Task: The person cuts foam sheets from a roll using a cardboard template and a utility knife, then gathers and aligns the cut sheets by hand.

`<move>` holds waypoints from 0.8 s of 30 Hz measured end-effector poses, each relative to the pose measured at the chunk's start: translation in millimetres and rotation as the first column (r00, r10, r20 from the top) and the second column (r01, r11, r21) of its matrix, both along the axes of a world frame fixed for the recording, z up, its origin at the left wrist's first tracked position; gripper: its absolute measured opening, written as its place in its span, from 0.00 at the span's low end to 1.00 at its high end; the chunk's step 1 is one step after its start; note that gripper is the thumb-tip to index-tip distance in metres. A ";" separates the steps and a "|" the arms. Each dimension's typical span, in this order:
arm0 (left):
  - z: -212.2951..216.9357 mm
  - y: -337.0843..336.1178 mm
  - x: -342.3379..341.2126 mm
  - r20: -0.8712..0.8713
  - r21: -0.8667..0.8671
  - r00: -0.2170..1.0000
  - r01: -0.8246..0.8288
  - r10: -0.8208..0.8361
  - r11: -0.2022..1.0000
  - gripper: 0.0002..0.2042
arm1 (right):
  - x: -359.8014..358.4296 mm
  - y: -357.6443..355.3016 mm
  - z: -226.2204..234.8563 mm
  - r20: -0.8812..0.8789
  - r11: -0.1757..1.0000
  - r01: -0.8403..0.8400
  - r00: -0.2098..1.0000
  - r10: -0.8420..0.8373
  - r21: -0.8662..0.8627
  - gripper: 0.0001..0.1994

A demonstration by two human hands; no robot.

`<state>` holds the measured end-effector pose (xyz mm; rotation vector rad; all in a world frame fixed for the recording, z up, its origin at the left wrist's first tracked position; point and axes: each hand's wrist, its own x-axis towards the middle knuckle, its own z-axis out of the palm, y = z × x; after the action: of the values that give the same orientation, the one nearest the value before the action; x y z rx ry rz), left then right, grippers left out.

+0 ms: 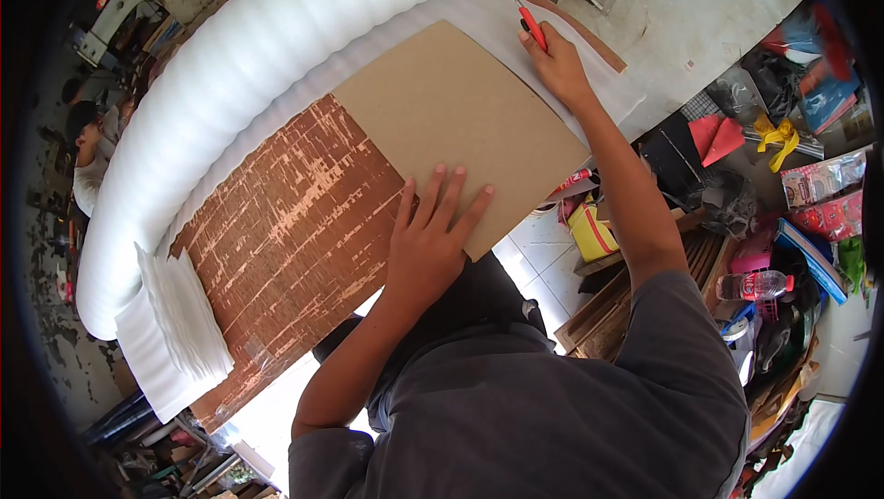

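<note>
Lay flat on the worn table [295,232], a plain tan cardboard sheet [460,121], roughly square, smooth, no print, turned cornerwise so one corner pointed toward the body. Sat partly on thin white foam sheet [562,29] spread under its far edges, w/ the near half over the table's peeling red-brown top. Pressed down on the near corner by left hand [431,241], palm flat, fingers spread apart and straight. Reached to the far corner w/ right hand [560,64], fingers curled tight round a red-handled cutter [531,28], blade end at the foam just past the cardboard's edge. Ran along the far-left side, a big roll of white foam [267,66], ribbed, touching the sheet. Stacked at the table's left end, cut foam pieces [189,315]. Stood off to the right, well apart, a water bottle [755,285] amid clutter.
</note>
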<state>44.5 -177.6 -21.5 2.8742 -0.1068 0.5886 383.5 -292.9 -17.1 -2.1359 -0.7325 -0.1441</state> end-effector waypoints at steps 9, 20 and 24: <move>55.2 28.0 -19.4 0.142 0.061 0.990 0.006 -0.015 0.998 0.23 | 10.3 -5.3 -4.6 -0.010 1.000 0.000 1.000 0.000 -0.003 0.26; 61.7 16.0 -96.4 0.097 0.061 0.990 0.098 -0.103 0.993 0.16 | 13.6 -4.2 -6.4 0.000 0.999 -0.027 1.000 0.027 0.020 0.26; 53.4 28.1 -124.1 0.202 0.077 0.974 0.087 -0.101 0.993 0.13 | 15.1 6.4 -11.4 0.059 0.999 -0.037 0.998 0.034 0.040 0.23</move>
<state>-79.6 -149.5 32.0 2.8450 -0.2979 0.8780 398.6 -286.5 -28.5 -2.0863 -0.7946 -0.2013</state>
